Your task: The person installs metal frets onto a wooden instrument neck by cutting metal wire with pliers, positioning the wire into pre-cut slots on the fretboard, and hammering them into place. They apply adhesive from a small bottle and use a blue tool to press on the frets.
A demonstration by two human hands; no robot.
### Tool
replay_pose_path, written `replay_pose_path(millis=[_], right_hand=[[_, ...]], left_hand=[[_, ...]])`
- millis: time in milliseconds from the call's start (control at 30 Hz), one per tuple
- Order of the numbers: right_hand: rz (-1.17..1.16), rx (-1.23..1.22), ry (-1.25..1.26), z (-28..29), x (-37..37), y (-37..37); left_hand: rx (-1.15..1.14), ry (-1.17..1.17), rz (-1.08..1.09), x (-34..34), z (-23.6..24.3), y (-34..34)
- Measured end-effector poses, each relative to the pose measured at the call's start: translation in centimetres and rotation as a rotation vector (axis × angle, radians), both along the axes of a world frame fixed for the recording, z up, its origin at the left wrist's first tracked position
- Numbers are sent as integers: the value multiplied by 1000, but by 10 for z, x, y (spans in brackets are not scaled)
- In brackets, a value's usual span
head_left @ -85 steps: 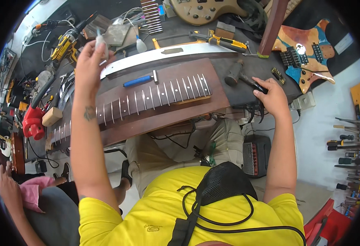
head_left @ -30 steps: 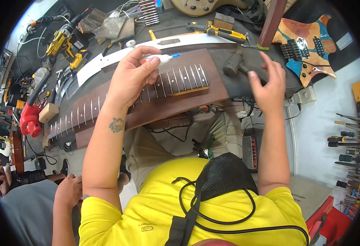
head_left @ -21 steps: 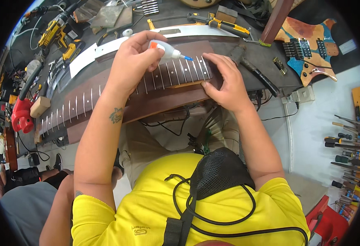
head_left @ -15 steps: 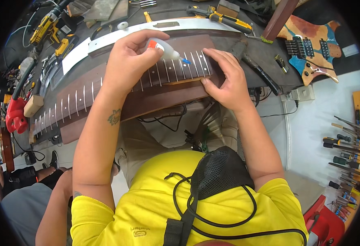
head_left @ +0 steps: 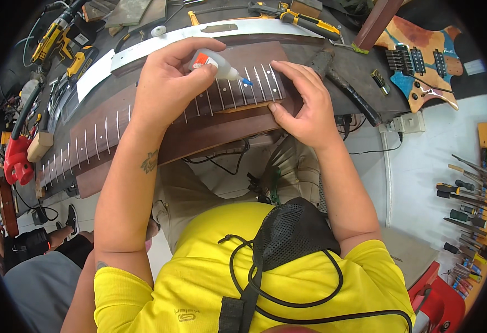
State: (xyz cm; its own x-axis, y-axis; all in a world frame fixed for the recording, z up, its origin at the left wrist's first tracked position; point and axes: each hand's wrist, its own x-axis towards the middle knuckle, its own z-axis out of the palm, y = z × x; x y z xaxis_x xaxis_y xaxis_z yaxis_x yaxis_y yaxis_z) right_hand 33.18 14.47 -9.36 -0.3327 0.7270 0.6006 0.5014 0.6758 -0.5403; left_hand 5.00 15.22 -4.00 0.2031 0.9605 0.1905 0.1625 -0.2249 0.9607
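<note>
My left hand (head_left: 171, 77) is closed round a small white squeeze bottle (head_left: 221, 66) with an orange label and a narrow blue tip. The bottle is tilted, and its tip points down and right, close over the frets of a dark guitar fretboard (head_left: 232, 91). Light dot inlays and silver frets run along the board. At the board's right end my right hand (head_left: 304, 105) steadies it, thumb on the near edge and fingers on the far edge. Beneath the fretboard lies a brown wooden board (head_left: 215, 136). Part of the fretboard is hidden behind my left hand and forearm.
A hammer (head_left: 343, 86) lies right of my right hand, near a multicoloured guitar body (head_left: 421, 64). Behind are a white strip (head_left: 199, 36) and a yellow-black utility knife (head_left: 310, 23). Yellow-black drills (head_left: 60, 36) and a red tool (head_left: 18, 161) stand left. Another person sits at lower left.
The whole view has shifted slightly, with the bench contents a little further left. Against the fretboard, the bottle tip has moved slightly toward the left; my right hand keeps its hold.
</note>
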Motion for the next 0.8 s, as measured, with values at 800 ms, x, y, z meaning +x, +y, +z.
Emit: replay_pose_path(millis=[800], right_hand=[[2, 16, -6, -3, 1, 2]], left_hand=[[77, 12, 1, 3, -1, -4]])
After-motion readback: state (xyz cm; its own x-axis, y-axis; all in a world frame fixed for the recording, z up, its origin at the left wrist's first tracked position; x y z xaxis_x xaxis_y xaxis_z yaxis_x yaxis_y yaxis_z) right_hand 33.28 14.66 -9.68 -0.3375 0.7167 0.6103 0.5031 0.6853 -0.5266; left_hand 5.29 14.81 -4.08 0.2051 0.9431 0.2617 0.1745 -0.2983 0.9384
